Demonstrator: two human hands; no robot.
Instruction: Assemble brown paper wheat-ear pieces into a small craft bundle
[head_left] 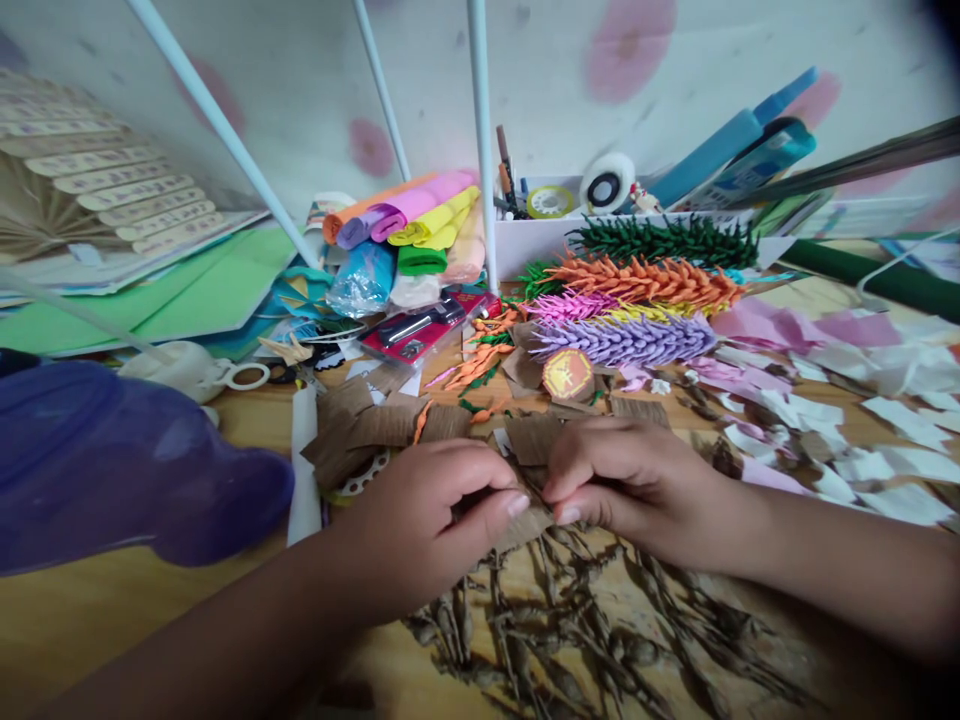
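Note:
My left hand (442, 520) and my right hand (630, 485) meet near the middle of the table, thumbs and forefingers pinched close together. Between their fingertips is a thin piece of brown crepe paper (531, 486), mostly hidden by the fingers. Below the hands lie several twisted brown paper strands (555, 640) with swollen middles, spread over the wood. Flat brown crepe paper pieces (379, 425) are scattered just beyond my knuckles. A round yellow-and-red disc (568, 375) rests among those pieces.
Finished-looking paper spikes, such as a purple one (630, 338) and an orange one (652, 278), lie behind the hands. Rolled crepe paper (420, 210) is stacked at back left. A translucent purple object (135, 460) stands left. White and pink scraps (847, 420) cover the right side.

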